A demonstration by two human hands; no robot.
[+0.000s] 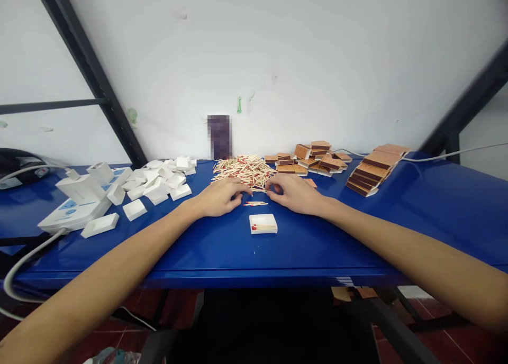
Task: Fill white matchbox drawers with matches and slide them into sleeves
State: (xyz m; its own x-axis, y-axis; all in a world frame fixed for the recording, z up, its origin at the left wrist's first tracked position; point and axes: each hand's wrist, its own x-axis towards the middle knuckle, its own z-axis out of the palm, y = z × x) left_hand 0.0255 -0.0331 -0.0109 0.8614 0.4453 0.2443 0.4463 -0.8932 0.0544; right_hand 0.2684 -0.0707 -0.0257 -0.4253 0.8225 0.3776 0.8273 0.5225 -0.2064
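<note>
My left hand rests at the near edge of a heap of loose red-tipped matches. Its index finger reaches into the nearest matches, with the thumb a little apart below it. Facing it from the right, my right hand has its fingers curled, index and thumb tips close together beside the same matches. Whatever may lie between those tips is too small to make out. A small row of matches lies on the table just below the hands. Nearer me is a white matchbox tray with a few matches inside.
Several white trays are piled at left, by a white power strip with plugged-in chargers and a cable. Brown matchbox sleeves lie behind on the right, with a leaning stack of sleeves farther right. A wall backs the blue table.
</note>
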